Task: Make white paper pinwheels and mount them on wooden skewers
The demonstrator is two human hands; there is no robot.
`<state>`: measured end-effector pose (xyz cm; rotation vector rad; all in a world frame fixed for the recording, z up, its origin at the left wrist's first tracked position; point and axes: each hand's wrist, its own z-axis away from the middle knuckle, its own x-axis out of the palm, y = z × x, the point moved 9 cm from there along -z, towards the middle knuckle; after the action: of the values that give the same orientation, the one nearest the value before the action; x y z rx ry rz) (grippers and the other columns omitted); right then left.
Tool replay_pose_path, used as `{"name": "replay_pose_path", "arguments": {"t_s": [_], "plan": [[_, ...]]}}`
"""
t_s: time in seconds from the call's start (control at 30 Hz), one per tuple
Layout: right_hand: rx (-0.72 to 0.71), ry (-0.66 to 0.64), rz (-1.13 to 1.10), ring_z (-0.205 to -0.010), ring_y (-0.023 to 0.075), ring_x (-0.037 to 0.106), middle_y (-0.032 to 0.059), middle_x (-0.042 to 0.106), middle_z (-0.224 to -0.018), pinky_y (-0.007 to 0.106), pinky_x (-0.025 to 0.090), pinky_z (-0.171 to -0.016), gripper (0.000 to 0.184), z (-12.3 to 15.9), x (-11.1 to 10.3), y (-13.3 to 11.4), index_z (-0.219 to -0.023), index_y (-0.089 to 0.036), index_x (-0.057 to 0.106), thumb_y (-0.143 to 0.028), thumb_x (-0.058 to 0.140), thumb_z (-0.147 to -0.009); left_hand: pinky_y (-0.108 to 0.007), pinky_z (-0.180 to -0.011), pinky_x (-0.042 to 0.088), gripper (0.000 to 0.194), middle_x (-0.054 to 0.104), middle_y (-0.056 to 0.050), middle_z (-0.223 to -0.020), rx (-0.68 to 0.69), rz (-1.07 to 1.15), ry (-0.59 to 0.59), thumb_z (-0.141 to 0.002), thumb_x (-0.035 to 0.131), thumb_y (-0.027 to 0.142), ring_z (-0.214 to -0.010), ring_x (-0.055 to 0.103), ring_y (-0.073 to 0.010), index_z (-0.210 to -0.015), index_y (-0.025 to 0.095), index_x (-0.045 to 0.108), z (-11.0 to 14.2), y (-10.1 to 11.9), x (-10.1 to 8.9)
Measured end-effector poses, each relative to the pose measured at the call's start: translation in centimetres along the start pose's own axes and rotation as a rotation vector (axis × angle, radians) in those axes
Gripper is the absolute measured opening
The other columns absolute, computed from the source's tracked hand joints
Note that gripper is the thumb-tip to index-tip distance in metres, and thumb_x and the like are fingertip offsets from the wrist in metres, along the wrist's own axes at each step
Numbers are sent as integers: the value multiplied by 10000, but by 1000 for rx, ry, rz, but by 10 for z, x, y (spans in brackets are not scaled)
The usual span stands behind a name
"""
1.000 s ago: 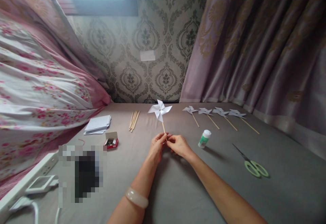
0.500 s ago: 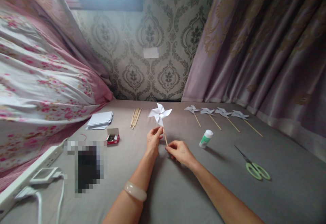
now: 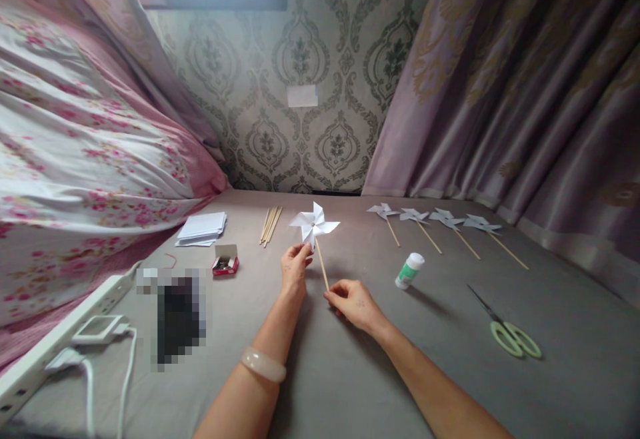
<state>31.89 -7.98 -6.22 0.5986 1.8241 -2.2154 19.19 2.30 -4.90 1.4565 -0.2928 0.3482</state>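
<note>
A white paper pinwheel [image 3: 315, 222] on a thin wooden stick [image 3: 322, 264] stands tilted in front of me, its blades turned toward me. Between thumb and fingers, my right hand [image 3: 356, 302] pinches the lower end of the stick. Higher up, my left hand [image 3: 295, 269] has its thumb and fingertips closed at the lowest blade, just left of the stick; the exact contact is partly hidden. To the right of the hands, a white and green glue bottle [image 3: 409, 271] stands upright.
Several finished pinwheels [image 3: 447, 218] lie in a row at the back right, with green-handled scissors [image 3: 510, 332] nearer me. Leftward are loose sticks [image 3: 271, 226], stacked white paper [image 3: 201, 229], an open red box [image 3: 226, 262] of small metal pieces and a power strip [image 3: 65, 332].
My left hand has left the stick's lower end beside my right hand and moved up and left to the blades. The pinwheel has turned slightly. The whole view has shifted a little.
</note>
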Motion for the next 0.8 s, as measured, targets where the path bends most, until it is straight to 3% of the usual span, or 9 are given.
{"name": "replay_pose_path", "arguments": {"t_s": [0.37, 0.53, 0.8], "plan": [[30, 29, -24, -451, 78, 536, 23, 672, -655, 167, 378, -409, 150, -2, -10, -2, -781, -131, 660, -260, 584, -796, -267, -656, 429, 478, 648, -63, -783, -38, 4, 13, -515, 766, 532, -749, 598, -161, -750, 143, 618, 0, 1, 2], [39, 154, 23, -453, 67, 544, 37, 693, -709, 152, 382, -407, 173, -17, -38, 1, -833, -120, 676, -265, 583, -813, -274, -613, 444, 495, 651, -84, -765, -62, -103, 39, -544, 704, 594, -719, 616, -178, -727, 144, 606, -2, -10, -2], [91, 338, 142, -536, 105, 624, 39, 712, -703, 167, 443, -493, 205, -54, -85, 6, -870, -131, 723, -290, 618, -794, -268, -524, 434, 404, 652, -87, -705, 82, -465, -85, -560, 634, 490, -599, 592, -173, -747, 132, 619, -14, -19, 9]]}}
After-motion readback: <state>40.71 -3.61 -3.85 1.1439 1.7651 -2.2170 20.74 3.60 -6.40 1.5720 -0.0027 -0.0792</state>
